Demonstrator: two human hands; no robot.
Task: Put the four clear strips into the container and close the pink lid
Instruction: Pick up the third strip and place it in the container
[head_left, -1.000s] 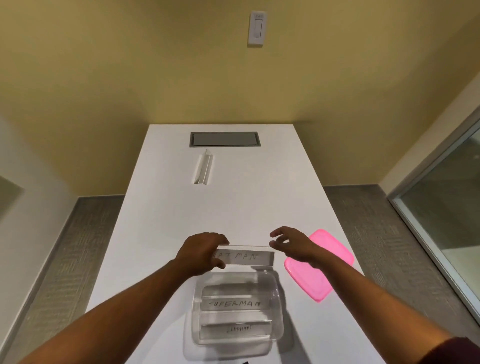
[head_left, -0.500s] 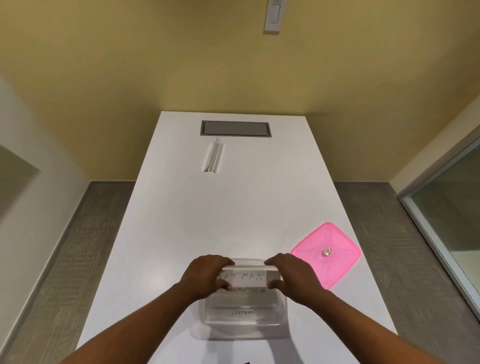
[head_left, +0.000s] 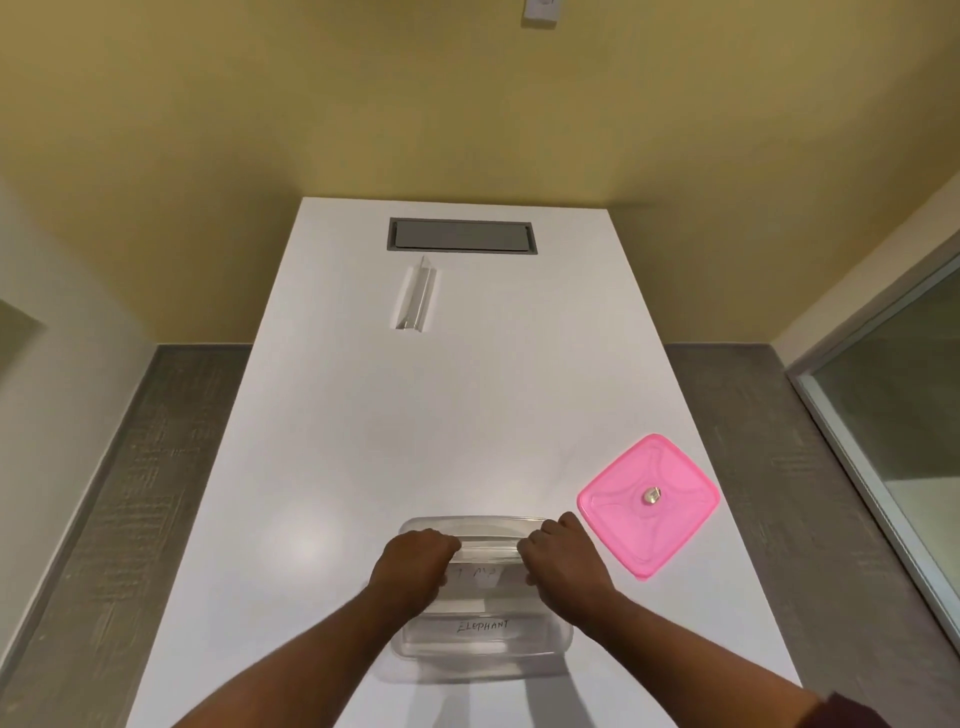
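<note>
Both hands, left hand (head_left: 413, 566) and right hand (head_left: 558, 564), have fingers clenched round a clear strip (head_left: 485, 551) down inside the container (head_left: 483, 647). Pink lid (head_left: 648, 505) sits at 2 o'clock on the desk (head_left: 363, 441); last strip (head_left: 414, 300) way off at 12.

A bright pink lid (head_left: 648, 503) with a small silvery centre knob lies on a plain white table (head_left: 363, 467); the container (head_left: 483, 644) and far strip (head_left: 414, 296) are clear, dark handwriting inside, against mustard-yellow walls (head_left: 311, 104) and grey textured flooring (head_left: 130, 467).
</note>
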